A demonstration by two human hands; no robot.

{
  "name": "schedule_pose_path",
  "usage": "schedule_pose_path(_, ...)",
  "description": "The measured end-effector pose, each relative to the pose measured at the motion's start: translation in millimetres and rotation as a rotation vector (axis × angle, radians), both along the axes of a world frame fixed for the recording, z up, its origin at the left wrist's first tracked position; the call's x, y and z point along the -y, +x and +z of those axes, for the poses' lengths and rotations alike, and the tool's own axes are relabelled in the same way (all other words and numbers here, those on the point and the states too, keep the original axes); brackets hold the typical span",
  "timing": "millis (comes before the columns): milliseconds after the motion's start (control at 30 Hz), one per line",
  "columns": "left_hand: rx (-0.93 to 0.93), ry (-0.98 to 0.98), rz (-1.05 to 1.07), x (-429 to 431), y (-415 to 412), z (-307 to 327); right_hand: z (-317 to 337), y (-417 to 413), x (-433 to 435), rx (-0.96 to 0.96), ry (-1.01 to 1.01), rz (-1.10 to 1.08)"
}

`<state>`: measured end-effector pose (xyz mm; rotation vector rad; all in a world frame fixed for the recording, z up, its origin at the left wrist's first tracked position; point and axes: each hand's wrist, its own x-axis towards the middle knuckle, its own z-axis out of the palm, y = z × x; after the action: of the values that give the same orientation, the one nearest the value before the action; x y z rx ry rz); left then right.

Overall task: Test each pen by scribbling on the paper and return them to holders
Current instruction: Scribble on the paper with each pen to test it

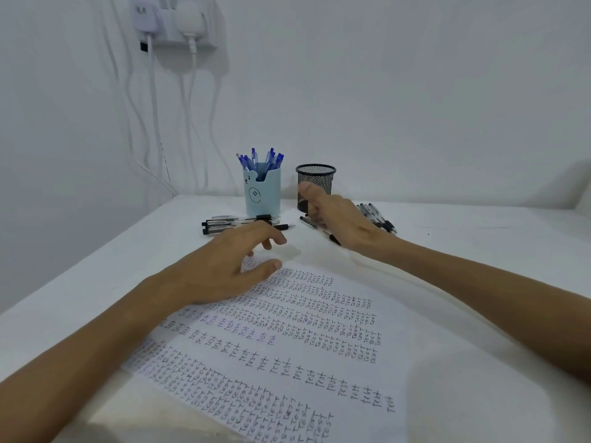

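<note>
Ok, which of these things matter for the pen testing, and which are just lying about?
For the job:
- paper
- blue holder with blue pens
- mesh holder
- black pens before the blue holder
- black pens beside the mesh holder

Just there:
- wall chargers
- cables hanging down the wall

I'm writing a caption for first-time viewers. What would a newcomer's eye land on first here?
First, the paper in the foreground, crowded with handwritten rows of "test". Behind it, a pale blue holder bristling with blue pens stands beside a black mesh holder, with black pens lying loose on the table by both.
</note>
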<state>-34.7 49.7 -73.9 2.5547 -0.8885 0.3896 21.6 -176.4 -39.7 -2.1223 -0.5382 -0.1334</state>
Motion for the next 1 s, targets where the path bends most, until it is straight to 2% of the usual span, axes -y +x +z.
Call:
schedule_pose_path(100,-0.003,0.028,-0.029,-1,-1,1,-3,4,3,-0.140,0.179,0.038)
schedule_pose_path(200,-0.040,0.069,-0.094,2,-6,4,-8,-5,15,-0.057,0.187,0.047)
schedule_pose_path(300,-0.065,0.104,-0.160,8,-11,7,-15,-11,26,-0.012,0.334,0.040)
schedule_pose_path(467,-0.092,0.186,-0.185,12,-15,9,-25,-19,40,-0.081,0.289,-0.101)
schedule_pose_path(700,-0.093,0.246,-0.230,19,-16,6,-27,-24,48,-0.352,0.331,0.059)
schedule_pose_path(1000,-0.079,0.244,-0.243,19,-16,6,-31,-36,55,-0.169,0.070,0.126)
